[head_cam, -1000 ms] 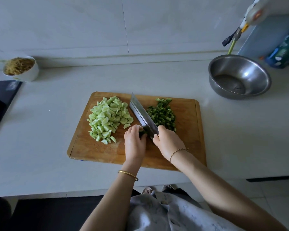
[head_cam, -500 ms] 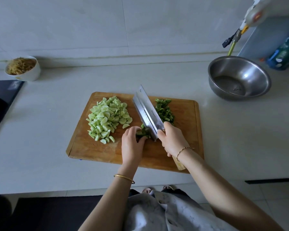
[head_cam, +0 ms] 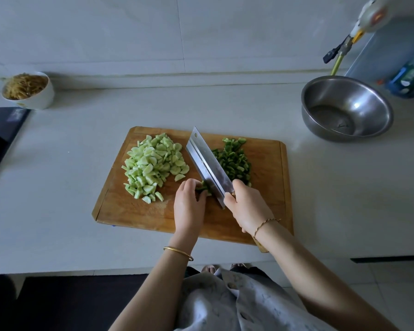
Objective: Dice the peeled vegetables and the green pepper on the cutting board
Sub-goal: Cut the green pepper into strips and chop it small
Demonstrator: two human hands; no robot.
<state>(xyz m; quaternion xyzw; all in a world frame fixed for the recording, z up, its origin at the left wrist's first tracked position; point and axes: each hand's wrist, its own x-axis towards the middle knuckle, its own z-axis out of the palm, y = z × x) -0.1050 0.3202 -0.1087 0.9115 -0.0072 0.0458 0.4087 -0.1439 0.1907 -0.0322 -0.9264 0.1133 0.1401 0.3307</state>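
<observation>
While gripping cleaver [head_cam: 207, 167], right hand [head_cam: 247, 207] curled.

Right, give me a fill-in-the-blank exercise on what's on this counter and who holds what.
1. The cleaver is held in the person's ____ hand.
2. The pale diced vegetables lie to the ____ of the cleaver on the cutting board.
3. The left hand steadies the uncut piece of ____ beside the blade.
4. The steel bowl stands ____ the cutting board, on the counter.

Missing words: right; left; green pepper; off
</observation>
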